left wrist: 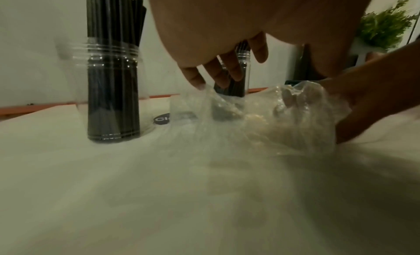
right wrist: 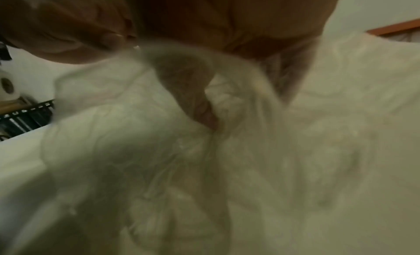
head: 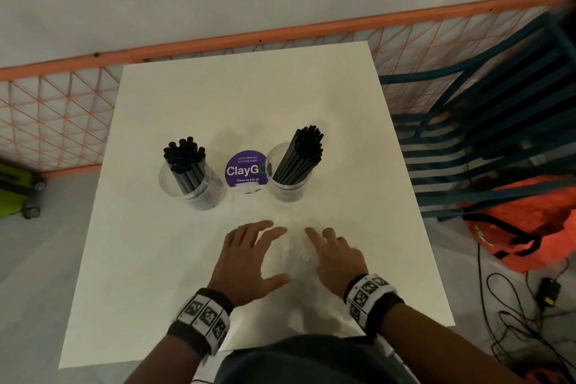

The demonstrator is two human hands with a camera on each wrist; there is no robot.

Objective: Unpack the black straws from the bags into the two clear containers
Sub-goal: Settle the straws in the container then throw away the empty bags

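Both clear round plastic containers stand upright on the white square counter [head: 156, 259], well beyond the fingertips: the left container [head: 199, 187] ahead and to the left of the left hand [head: 249, 259], the right container [head: 288, 181] ahead of the gap between the hands, each packed with a bundle of thin black straws [head: 184, 162] standing on end and rising past the rim. Between the two hands lies the crumpled clear plastic bag [head: 296, 254], and no straws show inside it, so the unpacking looks finished and what is left is probably clearing the wrapper. The left hand's grip is wide, fingers spread and relaxed, fingertips just at the bag's near-left edge and holding nothing. The right hand [head: 338, 260] lies against the bag's other side with fingers fairly straight; in its wrist view film drapes over a finger [right wrist: 200, 104], but whether the grip has closed on it cannot be told through the blur. Flanking the bag like this seems meant to gather it. A round purple sticker [head: 244, 170] sits between the containers.
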